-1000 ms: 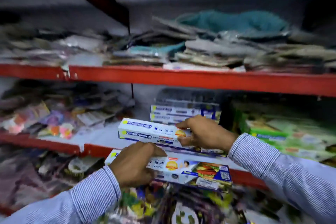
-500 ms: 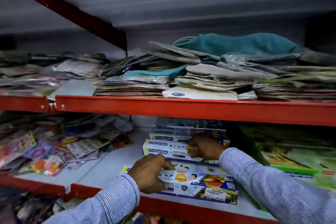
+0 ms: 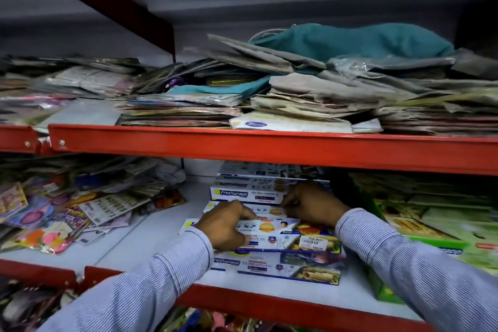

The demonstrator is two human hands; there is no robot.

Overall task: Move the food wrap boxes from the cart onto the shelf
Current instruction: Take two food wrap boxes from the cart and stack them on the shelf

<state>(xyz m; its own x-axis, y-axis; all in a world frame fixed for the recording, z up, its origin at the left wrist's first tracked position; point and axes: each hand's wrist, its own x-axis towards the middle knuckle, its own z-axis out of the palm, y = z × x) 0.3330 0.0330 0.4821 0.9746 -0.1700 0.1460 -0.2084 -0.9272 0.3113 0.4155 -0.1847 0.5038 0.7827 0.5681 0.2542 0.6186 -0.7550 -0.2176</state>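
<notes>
Freshwrapp box (image 3: 272,234) under curled left hand (image 3: 225,226) (fingers on top)

Shelf rail (image 3: 269,149) in front of me is painted metal, orange-red with a slight sheen, and the shelf deck (image 3: 151,234) looks smooth, matt white. The food wrap boxes (image 3: 272,267) are printed cardboard, glossy. My sleeves (image 3: 420,261) are woven cotton-type cloth, fine stripes, matt. Up top, the teal cloth (image 3: 358,40) looks soft and dull, sitting on grey, crumpled paper-like bags (image 3: 310,89). Packets on the left (image 3: 54,224) are shiny plastic film, pretty crinkly. Green cartons (image 3: 442,224) on the right look like semi-gloss card.
</notes>
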